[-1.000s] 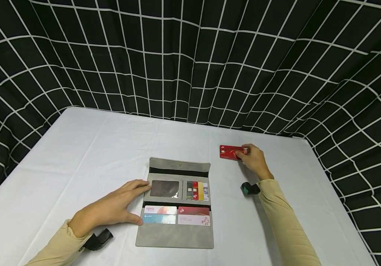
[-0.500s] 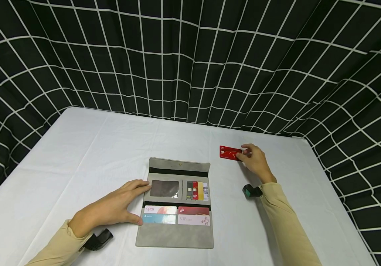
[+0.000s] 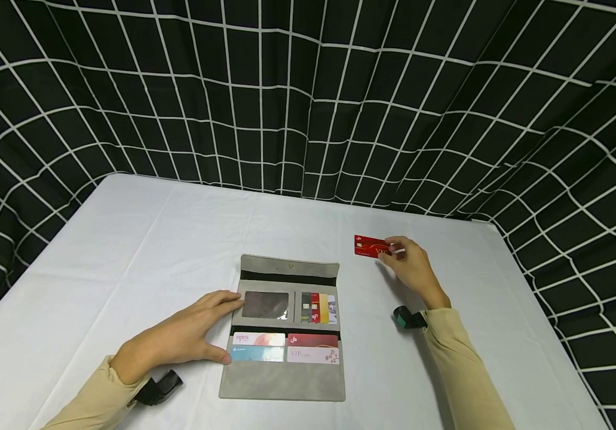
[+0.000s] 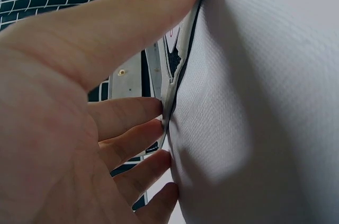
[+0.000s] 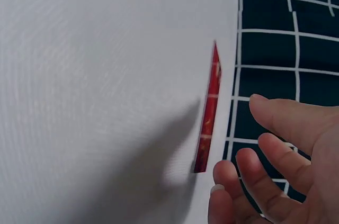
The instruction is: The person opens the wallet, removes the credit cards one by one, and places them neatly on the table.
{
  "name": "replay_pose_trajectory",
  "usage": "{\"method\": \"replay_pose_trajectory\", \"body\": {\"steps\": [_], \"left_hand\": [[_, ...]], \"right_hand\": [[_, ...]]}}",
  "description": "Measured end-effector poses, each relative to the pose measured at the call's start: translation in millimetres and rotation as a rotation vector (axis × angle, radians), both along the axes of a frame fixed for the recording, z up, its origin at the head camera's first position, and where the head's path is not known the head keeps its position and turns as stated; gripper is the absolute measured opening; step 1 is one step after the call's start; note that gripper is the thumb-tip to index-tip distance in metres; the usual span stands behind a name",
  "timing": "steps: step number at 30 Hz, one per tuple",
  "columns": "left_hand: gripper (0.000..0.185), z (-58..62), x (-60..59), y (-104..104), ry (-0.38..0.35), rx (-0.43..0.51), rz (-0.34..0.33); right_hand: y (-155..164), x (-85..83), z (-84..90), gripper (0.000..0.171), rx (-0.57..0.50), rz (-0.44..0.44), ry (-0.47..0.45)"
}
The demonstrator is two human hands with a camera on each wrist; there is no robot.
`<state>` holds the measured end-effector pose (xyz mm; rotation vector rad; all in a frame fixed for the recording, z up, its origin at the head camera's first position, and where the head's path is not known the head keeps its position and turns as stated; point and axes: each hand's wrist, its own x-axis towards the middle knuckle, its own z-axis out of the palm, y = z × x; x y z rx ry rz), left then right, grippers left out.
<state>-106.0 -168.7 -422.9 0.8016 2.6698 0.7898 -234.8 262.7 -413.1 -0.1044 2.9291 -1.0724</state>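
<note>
Blk grid curtain (image 3: 275,101) backed wht tablecloth (image 3: 146,257) — L hand (image 3: 186,337) spread agst wallet (image 3: 283,382), R hand (image 3: 414,269) loose nr red VIP card (image 3: 368,246).

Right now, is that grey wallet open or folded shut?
Open: the grey wallet lies spread on the white cloth, its flap folded out at the far end and the cards in its slots showing.

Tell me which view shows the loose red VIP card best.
The head view, where the red VIP card shows its chip and lettering. The right wrist view shows it foreshortened; the left wrist view doesn't show it.
</note>
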Motion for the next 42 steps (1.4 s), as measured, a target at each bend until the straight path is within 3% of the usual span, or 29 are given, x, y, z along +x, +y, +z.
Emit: {"method": "replay_pose_trajectory", "body": {"steps": [23, 42], "left_hand": [[0.096, -0.4, 0.6, 0.9, 0.008, 0.005, -0.006], [0.094, -1.7, -1.4, 0.0, 0.023, -0.005, -0.010]], "right_hand": [[-22.7, 31.4, 8.7, 0.044, -0.035, 0.073, 0.048], [-48.7, 52.5, 12.2, 0.041, -0.021, 0.185, 0.105]]}}
